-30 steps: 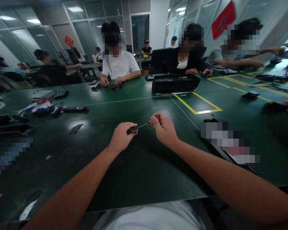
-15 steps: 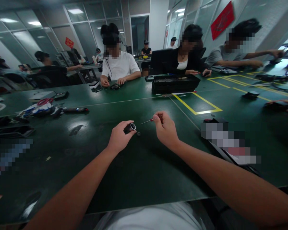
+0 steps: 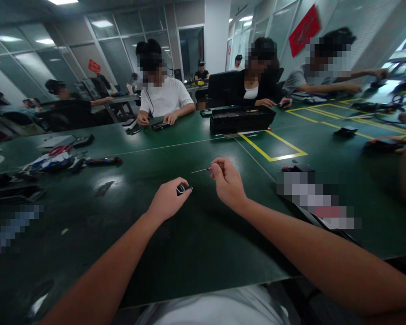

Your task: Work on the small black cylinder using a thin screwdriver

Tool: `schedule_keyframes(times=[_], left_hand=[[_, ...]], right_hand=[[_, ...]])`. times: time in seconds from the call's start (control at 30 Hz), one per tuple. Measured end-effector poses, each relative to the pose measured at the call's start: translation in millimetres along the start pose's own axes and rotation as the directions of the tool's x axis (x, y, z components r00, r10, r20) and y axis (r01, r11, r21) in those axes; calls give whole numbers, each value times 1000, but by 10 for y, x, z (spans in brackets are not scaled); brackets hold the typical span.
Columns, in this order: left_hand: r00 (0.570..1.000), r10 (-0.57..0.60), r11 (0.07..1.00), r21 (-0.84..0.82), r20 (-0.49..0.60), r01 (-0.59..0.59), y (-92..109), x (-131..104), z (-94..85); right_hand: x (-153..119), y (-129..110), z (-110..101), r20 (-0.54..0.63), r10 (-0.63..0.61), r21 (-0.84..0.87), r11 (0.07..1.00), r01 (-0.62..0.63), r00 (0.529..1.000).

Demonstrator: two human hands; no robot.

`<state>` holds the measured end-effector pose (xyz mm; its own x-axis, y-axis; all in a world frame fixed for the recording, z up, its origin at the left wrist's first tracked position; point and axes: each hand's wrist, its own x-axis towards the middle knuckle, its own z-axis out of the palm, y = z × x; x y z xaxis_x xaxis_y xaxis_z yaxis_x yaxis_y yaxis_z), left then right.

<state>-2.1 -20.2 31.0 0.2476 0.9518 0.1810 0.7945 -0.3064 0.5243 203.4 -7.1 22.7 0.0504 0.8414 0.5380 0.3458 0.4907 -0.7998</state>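
Note:
My left hand (image 3: pixel 167 198) is closed around a short black cylinder (image 3: pixel 180 189) with a bright ring at its end. Right at the thumb tip shows a small dark piece (image 3: pixel 190 188); whether it is pinched or lies on the table behind, I cannot tell. A thin screwdriver (image 3: pixel 199 171) with a red handle is in my right hand (image 3: pixel 228 180), held between thumb and fingers. Its shaft points left, above and apart from the cylinder. Most of the handle is hidden by the fingers.
Both hands are over a green table (image 3: pixel 196 253). A long black tray (image 3: pixel 242 121) stands across from me, beside yellow tape (image 3: pixel 287 158). To the left lie a dark pen-like tool (image 3: pixel 103 161) and cluttered parts (image 3: pixel 50 160); a blurred packet (image 3: pixel 311 194) is at right. Co-workers sit opposite.
My left hand has turned, so the cylinder's ringed end faces differently and is partly covered by fingers. The small dark piece now appears at the thumb tip. The view has shifted slightly.

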Motion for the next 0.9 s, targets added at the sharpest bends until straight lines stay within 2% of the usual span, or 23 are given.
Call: schedule_keyframes(times=[0.13, 0.3, 0.5, 0.6, 0.67, 0.77, 0.9], left_hand=[[996, 58, 985, 159, 70, -69, -7, 35, 59], [989, 10, 943, 326, 147, -58, 29, 91, 187], [984, -4, 931, 360, 179, -62, 42, 213, 230], [982, 6, 958, 280, 189, -60, -26, 264, 172], [986, -29, 982, 188, 162, -2, -90, 279, 98], [982, -162, 987, 34, 94, 159, -213, 268, -67], [936, -353, 909, -239, -2, 342, -448, 185, -375]], right_hand=[[-7, -8, -5, 11, -6, -1, 1000, 6, 1000], [-7, 7, -4, 21, -4, 7, 1000, 4, 1000], [-4, 8, -4, 31, -8, 23, 1000, 7, 999], [-6, 12, -5, 38, -6, 43, 999, 5, 999], [-6, 18, -5, 48, 2, 48, 999, -4, 999], [-4, 27, -4, 68, 10, 51, 999, -14, 998], [-4, 24, -9, 80, 17, 64, 998, -22, 997]])
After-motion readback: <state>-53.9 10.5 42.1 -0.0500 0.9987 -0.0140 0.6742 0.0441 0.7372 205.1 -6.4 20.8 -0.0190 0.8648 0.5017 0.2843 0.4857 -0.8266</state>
